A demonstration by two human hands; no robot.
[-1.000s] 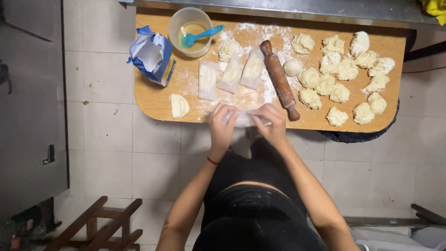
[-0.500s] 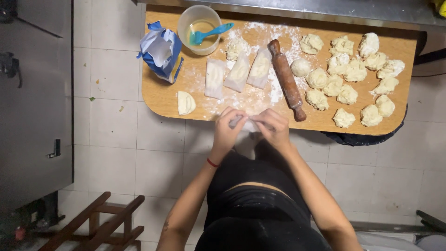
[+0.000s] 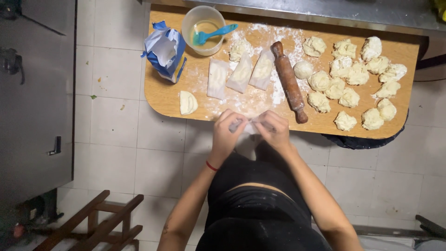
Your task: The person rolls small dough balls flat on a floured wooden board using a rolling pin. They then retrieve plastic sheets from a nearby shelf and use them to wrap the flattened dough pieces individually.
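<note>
My left hand (image 3: 227, 132) and my right hand (image 3: 275, 130) pinch a thin, pale sheet of dough (image 3: 249, 126) between them, just off the near edge of a floured wooden board (image 3: 162, 95). On the board lie three folded dough parcels (image 3: 240, 74), a small half-round dough piece (image 3: 187, 102) and a wooden rolling pin (image 3: 289, 81). Several lumpy dough balls (image 3: 348, 76) cover the board's right half.
A clear tub (image 3: 202, 29) with yellowish liquid and a blue spatula (image 3: 214, 34) stands at the board's far side, next to an open blue-and-white flour bag (image 3: 164, 50). Grey cabinet (image 3: 32, 93) at left, wooden stool (image 3: 100, 223) on the tiled floor.
The dough sheet has come off the board's edge and is now held in the air between both hands, which drew slightly toward my body.
</note>
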